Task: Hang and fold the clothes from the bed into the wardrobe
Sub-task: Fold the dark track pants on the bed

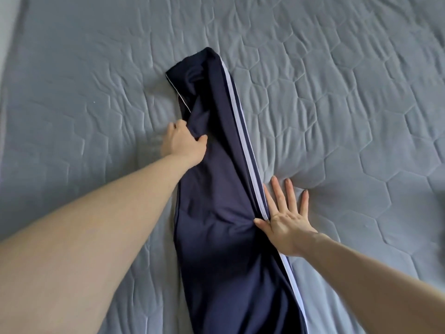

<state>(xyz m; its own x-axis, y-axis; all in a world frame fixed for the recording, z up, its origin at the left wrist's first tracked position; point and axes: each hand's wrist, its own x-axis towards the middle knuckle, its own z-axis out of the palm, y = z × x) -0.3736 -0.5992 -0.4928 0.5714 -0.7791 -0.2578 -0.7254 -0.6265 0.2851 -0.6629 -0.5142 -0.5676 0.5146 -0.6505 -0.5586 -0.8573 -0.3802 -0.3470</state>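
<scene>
Left hand (184, 143) pinches the navy track pants (216, 189) taut for smoothing; right hand (285, 218), fingers spread, pins the striped edge (anchoring it) on the bed (361, 92).

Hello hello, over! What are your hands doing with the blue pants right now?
Left hand pinches the navy pants at their left edge. Right hand flat, fingers spread, pressing striped side and quilted bed cover. Pants lie long, unfolded. Nothing in the way.

We find a bed (337, 68) filling nearly the whole view, covered in grey-blue quilting stitched in hexagons, creased near the middle. Along the left edge we note a pale strip (6, 32); what it is cannot be told. Light is soft and even.
</scene>
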